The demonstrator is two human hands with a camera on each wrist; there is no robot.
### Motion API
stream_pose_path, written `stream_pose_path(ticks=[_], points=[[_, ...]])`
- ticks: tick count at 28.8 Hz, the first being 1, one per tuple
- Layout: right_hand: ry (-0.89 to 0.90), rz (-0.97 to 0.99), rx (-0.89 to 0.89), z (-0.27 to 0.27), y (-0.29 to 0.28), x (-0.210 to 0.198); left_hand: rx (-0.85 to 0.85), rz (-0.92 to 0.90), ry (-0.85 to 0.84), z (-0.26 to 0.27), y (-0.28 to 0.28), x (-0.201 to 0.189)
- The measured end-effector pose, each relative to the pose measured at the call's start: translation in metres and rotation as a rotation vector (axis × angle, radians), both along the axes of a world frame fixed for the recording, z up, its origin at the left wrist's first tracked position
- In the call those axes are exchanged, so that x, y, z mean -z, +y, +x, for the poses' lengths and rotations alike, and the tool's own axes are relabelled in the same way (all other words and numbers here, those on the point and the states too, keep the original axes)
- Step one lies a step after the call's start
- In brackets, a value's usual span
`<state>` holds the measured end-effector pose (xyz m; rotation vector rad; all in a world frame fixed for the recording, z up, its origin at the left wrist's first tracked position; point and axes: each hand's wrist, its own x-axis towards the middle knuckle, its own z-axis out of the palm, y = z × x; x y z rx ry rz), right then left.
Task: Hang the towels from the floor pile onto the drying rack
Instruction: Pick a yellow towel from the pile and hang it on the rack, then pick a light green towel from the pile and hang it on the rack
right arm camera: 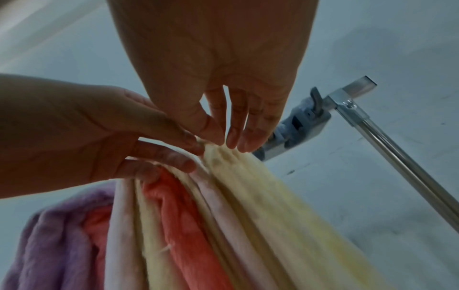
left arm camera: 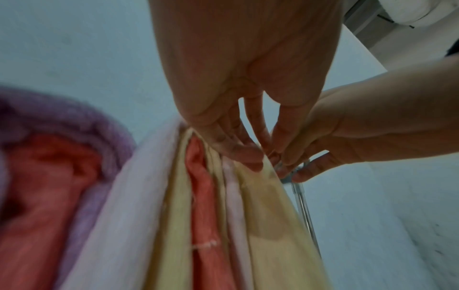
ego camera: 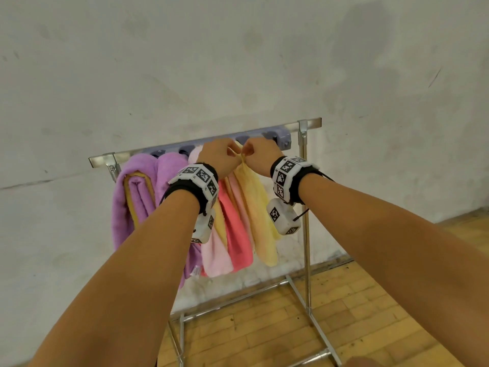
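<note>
Yellow soft towel [ego camera: 260, 205] hangs from the top bar of the shiny metal drying rack [ego camera: 303, 181], near the rack's right end. Its top edge is bunched up at the bar. Both hands are on that bunched edge, side by side and almost touching.

The left hand [ego camera: 219, 154] has its fingers [left arm camera: 238, 151] curled down, and the fingertips pinch the top of the yellow towel. The right hand [ego camera: 260, 154] does the same just beside it, and its fingers [right arm camera: 213, 127] come together on the same little fold of cloth. Each wrist wears a black band with white blocks that have black square marks on them.

Next to the yellow towel, on its left, hangs a bright coral-red towel [ego camera: 235, 229]. A pale pink towel [ego camera: 215, 255] hangs to the left of that one. These three press close together and touch each other. Farther left hangs a big fluffy purple towel [ego camera: 137, 192] with a yellow-orange strip on it. It is draped over the same bar.

A pale purple plastic strip with dark round holes [ego camera: 264, 137] runs along the top bar behind the hands. The rack stands on a yellow-brown wooden floor [ego camera: 344, 313], close to a grey-white wall [ego camera: 211, 62]. The floor pile does not show from any view.
</note>
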<state>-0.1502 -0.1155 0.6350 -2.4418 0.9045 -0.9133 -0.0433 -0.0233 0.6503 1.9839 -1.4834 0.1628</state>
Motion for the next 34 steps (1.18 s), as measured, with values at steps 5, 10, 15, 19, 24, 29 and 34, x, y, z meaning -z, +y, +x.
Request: stream_pose_path(ticks=[5, 10, 15, 19, 24, 29, 34], points=[[0.022, 0.062, 0.037, -0.005, 0.003, 0.056, 0.060, 0.108, 0.035, -0.012, -0.003, 0.061], [0.019, 0.196, 0.049, -0.016, -0.001, 0.143, 0.052, 0.204, 0.163, -0.013, -0.015, 0.157], [0.130, 0.357, 0.095, -0.022, -0.011, 0.255, 0.063, 0.326, 0.271, -0.016, -0.031, 0.264], [0.249, 0.443, 0.117, -0.024, -0.018, 0.336, 0.044, 0.396, 0.334, -0.012, -0.039, 0.344], [0.376, 0.522, 0.131, -0.018, -0.016, 0.428, 0.032, 0.561, 0.416, -0.008, -0.039, 0.438], [0.469, 0.691, 0.116, -0.017, -0.002, 0.511, 0.035, 0.724, 0.422, -0.007, -0.028, 0.529], [0.541, 0.817, 0.154, -0.015, 0.008, 0.587, 0.060, 0.839, 0.426, -0.009, -0.018, 0.604]])
